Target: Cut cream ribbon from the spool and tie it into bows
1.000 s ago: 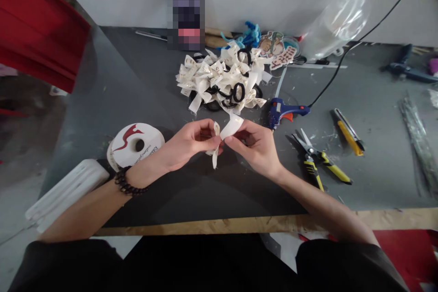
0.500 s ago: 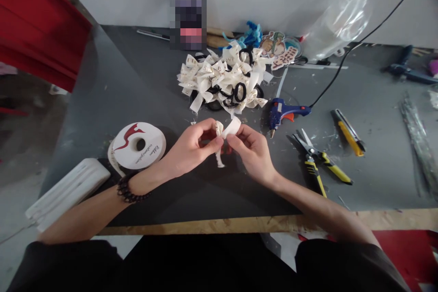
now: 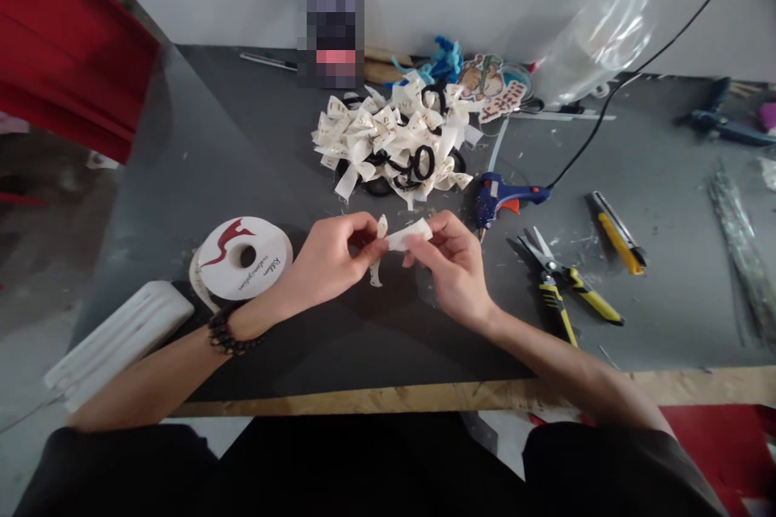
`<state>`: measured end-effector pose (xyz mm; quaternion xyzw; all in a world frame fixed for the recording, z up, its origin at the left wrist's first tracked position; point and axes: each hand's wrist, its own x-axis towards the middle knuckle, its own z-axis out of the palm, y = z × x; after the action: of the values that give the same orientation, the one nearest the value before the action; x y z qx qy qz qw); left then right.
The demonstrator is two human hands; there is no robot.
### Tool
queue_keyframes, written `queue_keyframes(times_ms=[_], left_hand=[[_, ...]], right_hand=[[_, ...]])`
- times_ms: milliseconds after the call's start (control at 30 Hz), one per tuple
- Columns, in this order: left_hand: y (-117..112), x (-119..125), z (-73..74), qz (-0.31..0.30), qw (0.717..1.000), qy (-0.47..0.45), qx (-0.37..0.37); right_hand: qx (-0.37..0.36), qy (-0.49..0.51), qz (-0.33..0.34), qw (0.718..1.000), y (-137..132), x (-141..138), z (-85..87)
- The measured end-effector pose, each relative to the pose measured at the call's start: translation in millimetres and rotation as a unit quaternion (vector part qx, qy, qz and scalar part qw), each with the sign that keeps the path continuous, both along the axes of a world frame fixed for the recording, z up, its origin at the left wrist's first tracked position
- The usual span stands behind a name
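We are pinching a cream ribbon strip [image 3: 405, 239] between our left hand [image 3: 331, 258] and right hand [image 3: 452, 265], mid-surface [image 3: 242, 145]; it is looking only partly folded, while a pile of finished bows [image 3: 388, 141] is lying toward the far edge.

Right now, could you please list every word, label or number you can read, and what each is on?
"Ribbon": label of the white spool, beside a red swoosh.
Smaller script under it: too small to read.
Gold lettering on the pile of bows: too small.
Red characters on the cartoon card: blurred.
Tall object by the wall: pixelated.
Print on the ribbon strip between left hand and right hand: none legible.
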<state>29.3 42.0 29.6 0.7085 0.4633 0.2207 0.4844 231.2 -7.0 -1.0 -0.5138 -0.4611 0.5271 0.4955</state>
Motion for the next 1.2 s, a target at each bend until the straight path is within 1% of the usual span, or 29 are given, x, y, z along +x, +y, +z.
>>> queue_keyframes(times_ms=[67,100,167,233,300,400,533,667,767,833,967,1033,1200], left_hand=[[2.7,-1.9,-3.2,0.036,0.994,-0.077,-0.066],[3.8,-2.7,-5.3,0.059,0.986,-0.117,-0.099],[4.5,-2.9,-9.2,0.103,0.968,-0.176,-0.148],[2.7,-1.1,-11.0,0.129,0.957,-0.197,-0.172],[-0.8,1.8,-11.1,0.139,0.953,-0.201,-0.177],[-4.4,5.0,-10.4,0.137,0.949,-0.214,-0.189],[0.3,2.9,-9.6,0.104,0.944,-0.217,-0.227],[8.1,-2.4,-6.4,0.053,0.947,-0.185,-0.256],[9.3,-4.4,-5.4,0.03,0.949,-0.17,-0.264],[8.2,-4.5,-6.6,0.036,0.95,-0.172,-0.258],[6.6,-4.6,-11.2,0.054,0.95,-0.185,-0.245],[7.6,-5.7,-12.2,0.062,0.951,-0.187,-0.24],[12.7,-7.8,-6.1,0.068,0.955,-0.157,-0.242]], right_hand=[[0.0,0.011,-0.012,1.0,1.9,0.5,-1.7],[-0.005,0.011,-0.001,1.0,2.3,0.8,-1.8],[-0.021,-0.001,0.049,0.999,1.5,1.1,0.1],[-0.024,-0.034,0.094,0.995,-1.3,0.2,4.0],[-0.011,-0.078,0.103,0.992,-4.9,-2.0,8.1],[-0.004,-0.118,0.094,0.988,-8.1,-4.9,11.4],[-0.011,-0.115,0.085,0.99,-4.4,-2.8,11.1],[-0.047,-0.077,0.13,0.987,1.0,2.7,12.3],[-0.047,-0.091,0.136,0.985,0.1,3.7,11.1],[-0.045,-0.086,0.131,0.987,-1.7,2.6,8.0],[-0.075,-0.022,0.123,0.989,-2.6,0.2,2.4],[-0.077,-0.017,0.127,0.989,-2.3,-0.5,1.6],[-0.093,-0.023,0.144,0.985,-5.7,-4.5,1.8]])
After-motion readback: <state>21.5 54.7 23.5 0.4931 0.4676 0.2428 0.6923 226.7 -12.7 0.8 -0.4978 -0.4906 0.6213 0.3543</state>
